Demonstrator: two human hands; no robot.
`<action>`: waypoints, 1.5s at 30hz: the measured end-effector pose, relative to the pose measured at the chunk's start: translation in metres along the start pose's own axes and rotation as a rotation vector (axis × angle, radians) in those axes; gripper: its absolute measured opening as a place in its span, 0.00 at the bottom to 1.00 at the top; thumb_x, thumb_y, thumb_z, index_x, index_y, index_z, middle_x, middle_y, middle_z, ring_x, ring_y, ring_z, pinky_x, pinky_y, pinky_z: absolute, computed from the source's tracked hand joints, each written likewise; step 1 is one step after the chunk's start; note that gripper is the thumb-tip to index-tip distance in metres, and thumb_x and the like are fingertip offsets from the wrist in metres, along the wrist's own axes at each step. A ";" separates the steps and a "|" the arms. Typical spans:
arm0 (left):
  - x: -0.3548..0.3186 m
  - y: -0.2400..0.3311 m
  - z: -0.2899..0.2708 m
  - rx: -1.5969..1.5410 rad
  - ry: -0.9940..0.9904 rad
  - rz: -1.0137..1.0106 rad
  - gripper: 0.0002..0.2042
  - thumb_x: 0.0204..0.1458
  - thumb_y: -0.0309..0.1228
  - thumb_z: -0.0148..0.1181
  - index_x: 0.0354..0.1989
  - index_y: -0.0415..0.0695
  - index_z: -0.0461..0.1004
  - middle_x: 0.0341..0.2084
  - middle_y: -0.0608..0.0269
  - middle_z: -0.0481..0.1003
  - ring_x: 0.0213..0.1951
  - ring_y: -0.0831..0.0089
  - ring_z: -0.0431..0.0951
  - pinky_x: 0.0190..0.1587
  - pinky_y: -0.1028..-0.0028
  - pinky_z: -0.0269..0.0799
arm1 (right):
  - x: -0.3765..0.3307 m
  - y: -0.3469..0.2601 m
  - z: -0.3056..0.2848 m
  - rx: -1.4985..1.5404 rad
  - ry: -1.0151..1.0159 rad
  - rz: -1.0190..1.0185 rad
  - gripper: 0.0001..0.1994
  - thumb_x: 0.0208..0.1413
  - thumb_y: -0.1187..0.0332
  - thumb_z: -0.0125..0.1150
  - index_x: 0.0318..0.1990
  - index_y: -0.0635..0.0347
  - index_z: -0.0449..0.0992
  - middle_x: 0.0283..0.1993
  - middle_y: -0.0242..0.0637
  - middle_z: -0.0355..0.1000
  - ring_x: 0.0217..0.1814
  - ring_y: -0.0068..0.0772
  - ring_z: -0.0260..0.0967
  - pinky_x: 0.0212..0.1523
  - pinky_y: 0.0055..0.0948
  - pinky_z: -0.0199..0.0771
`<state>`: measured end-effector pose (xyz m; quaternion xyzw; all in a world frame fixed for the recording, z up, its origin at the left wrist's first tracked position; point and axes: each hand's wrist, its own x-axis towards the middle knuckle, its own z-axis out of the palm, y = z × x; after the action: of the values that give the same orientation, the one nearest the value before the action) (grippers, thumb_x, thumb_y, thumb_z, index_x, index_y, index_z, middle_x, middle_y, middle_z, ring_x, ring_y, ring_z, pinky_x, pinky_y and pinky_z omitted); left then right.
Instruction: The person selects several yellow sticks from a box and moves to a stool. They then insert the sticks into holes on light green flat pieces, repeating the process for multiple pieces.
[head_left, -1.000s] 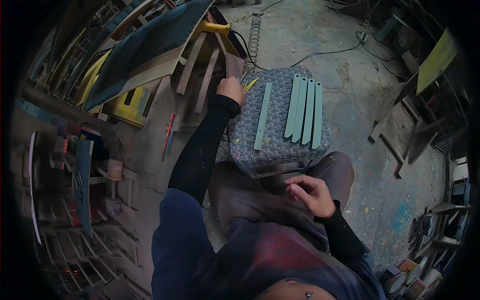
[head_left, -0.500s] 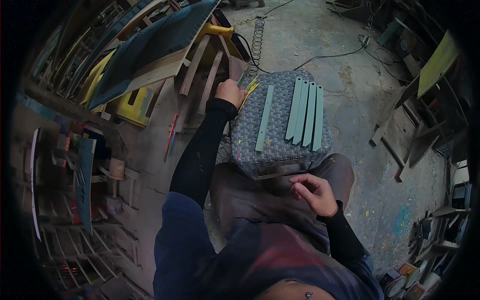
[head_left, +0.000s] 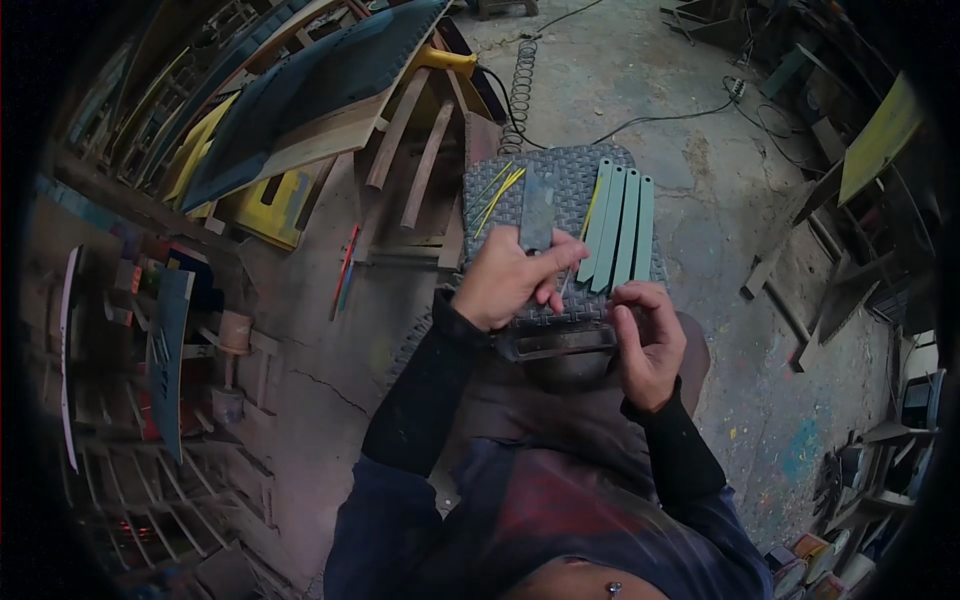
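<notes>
And here it is at the woven stool (head_left: 575, 308), right in front of the person's knees, both hands at work over its near half! The left hand (head_left: 505, 280) is over the stool's near left part, fingers bent, thumb and forefinger close together; a thin pale piece (head_left: 567, 283) shows under those fingertips, but whether they pinch it, I cannot tell. Just beyond that hand, a flat grey plate (head_left: 538, 205) lies across the stool's middle, its lower end meeting the hand; held or merely touched is unclear. Over to the right hand (head_left: 652, 345), at the stool's near right corner: fingers curled loosely, thumb just below the forefinger, and whether that grip pinches anything I cannot tell either. Four green strips (head_left: 622, 225) lie side by side on the stool's right half, their angled ends toward the person, and a yellow stick (head_left: 597, 200) runs along the leftmost one. More thin yellow sticks (head_left: 515, 180) crowd the stool's far left part, slightly crossed. Beyond the stool, a coiled hose (head_left: 521, 85) stretches away and a black cable (head_left: 660, 118) snakes over the floor (head_left: 640, 60); left of the stool, a big dark panel (head_left: 330, 90) leans above a yellow panel (head_left: 270, 215).
</notes>
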<state>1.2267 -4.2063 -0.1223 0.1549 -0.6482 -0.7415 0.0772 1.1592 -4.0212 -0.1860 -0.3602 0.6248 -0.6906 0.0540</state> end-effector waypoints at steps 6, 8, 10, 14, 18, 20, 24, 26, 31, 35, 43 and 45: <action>-0.039 -0.027 0.024 0.269 -0.145 -0.177 0.10 0.54 0.32 0.61 0.32 0.36 0.75 0.14 0.68 0.71 0.17 0.81 0.72 0.21 0.77 0.70 | 0.038 -0.029 -0.008 -0.240 -0.214 -0.077 0.10 0.53 0.72 0.61 0.41 0.67 0.73 0.47 0.43 0.70 0.50 0.32 0.68 0.48 0.26 0.65; -0.042 -0.031 0.030 0.371 -0.193 -0.201 0.10 0.53 0.32 0.61 0.31 0.36 0.74 0.15 0.66 0.72 0.17 0.81 0.73 0.22 0.76 0.70 | 0.041 -0.021 -0.024 -0.065 -0.450 0.337 0.09 0.53 0.72 0.62 0.39 0.67 0.74 0.43 0.41 0.73 0.47 0.29 0.69 0.47 0.25 0.66; -0.042 -0.034 0.033 0.444 -0.212 -0.191 0.10 0.52 0.32 0.62 0.29 0.36 0.74 0.14 0.64 0.72 0.16 0.80 0.72 0.23 0.75 0.69 | 0.040 -0.015 -0.030 0.110 -0.535 0.506 0.06 0.53 0.71 0.62 0.33 0.66 0.76 0.36 0.39 0.76 0.41 0.28 0.71 0.45 0.25 0.66; -0.046 -0.051 0.032 0.505 -0.222 -0.028 0.10 0.52 0.32 0.63 0.30 0.37 0.75 0.17 0.64 0.73 0.21 0.83 0.72 0.26 0.77 0.68 | 0.038 -0.013 -0.031 0.165 -0.452 0.175 0.05 0.55 0.72 0.60 0.32 0.65 0.76 0.37 0.41 0.75 0.41 0.33 0.73 0.48 0.30 0.68; -0.055 -0.054 0.028 0.430 -0.211 0.033 0.08 0.53 0.30 0.62 0.36 0.38 0.77 0.21 0.64 0.75 0.26 0.85 0.73 0.29 0.80 0.67 | 0.045 -0.021 -0.042 0.425 -0.170 0.085 0.07 0.60 0.69 0.55 0.36 0.63 0.73 0.38 0.42 0.75 0.43 0.37 0.74 0.50 0.35 0.70; -0.060 -0.047 0.021 0.377 -0.190 -0.024 0.08 0.53 0.27 0.61 0.40 0.38 0.77 0.23 0.65 0.75 0.28 0.85 0.73 0.31 0.81 0.67 | 0.049 -0.025 -0.049 0.643 0.053 0.146 0.08 0.63 0.65 0.51 0.39 0.61 0.71 0.38 0.40 0.74 0.41 0.35 0.74 0.47 0.35 0.71; -0.075 -0.036 0.005 0.122 -0.014 -0.027 0.10 0.55 0.23 0.58 0.45 0.37 0.76 0.26 0.66 0.75 0.28 0.82 0.73 0.33 0.81 0.70 | 0.055 -0.011 -0.088 0.859 0.180 0.234 0.12 0.67 0.60 0.42 0.43 0.58 0.66 0.32 0.32 0.69 0.27 0.29 0.69 0.32 0.31 0.72; -0.075 -0.033 -0.006 0.006 0.016 0.046 0.12 0.57 0.22 0.54 0.49 0.36 0.74 0.32 0.62 0.77 0.31 0.82 0.74 0.35 0.81 0.71 | 0.049 -0.005 -0.093 0.908 0.152 0.366 0.10 0.66 0.61 0.42 0.43 0.57 0.65 0.27 0.30 0.60 0.20 0.26 0.59 0.21 0.27 0.66; -0.069 -0.040 -0.031 -0.070 0.011 0.121 0.13 0.59 0.19 0.48 0.51 0.31 0.71 0.37 0.54 0.78 0.39 0.73 0.79 0.44 0.77 0.74 | -0.006 0.013 -0.043 0.805 0.032 0.728 0.09 0.61 0.66 0.48 0.43 0.61 0.64 0.28 0.36 0.64 0.21 0.28 0.62 0.23 0.27 0.69; -0.051 -0.039 -0.028 -0.070 0.140 0.207 0.10 0.60 0.22 0.49 0.46 0.30 0.73 0.39 0.51 0.77 0.42 0.69 0.79 0.46 0.72 0.76 | -0.070 0.046 -0.013 0.890 -0.149 0.969 0.08 0.63 0.68 0.47 0.46 0.62 0.64 0.30 0.40 0.69 0.27 0.35 0.72 0.29 0.34 0.76; 0.024 -0.064 -0.050 -0.037 0.397 0.353 0.13 0.62 0.31 0.50 0.48 0.34 0.71 0.35 0.57 0.77 0.39 0.71 0.79 0.41 0.72 0.79 | -0.126 0.072 -0.002 0.877 -0.301 1.131 0.08 0.65 0.69 0.43 0.48 0.58 0.57 0.32 0.43 0.69 0.24 0.35 0.69 0.29 0.35 0.76; 0.036 -0.073 -0.053 -0.106 0.381 0.320 0.13 0.63 0.31 0.49 0.49 0.34 0.70 0.36 0.57 0.76 0.39 0.71 0.79 0.41 0.72 0.79 | -0.130 0.073 -0.004 0.860 -0.313 1.159 0.07 0.65 0.71 0.42 0.47 0.58 0.56 0.33 0.44 0.69 0.24 0.35 0.69 0.29 0.36 0.76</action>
<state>1.2170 -4.2568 -0.2051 0.1830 -0.5986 -0.7101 0.3226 1.2248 -3.9659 -0.3078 -0.0139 0.3741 -0.6756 0.6352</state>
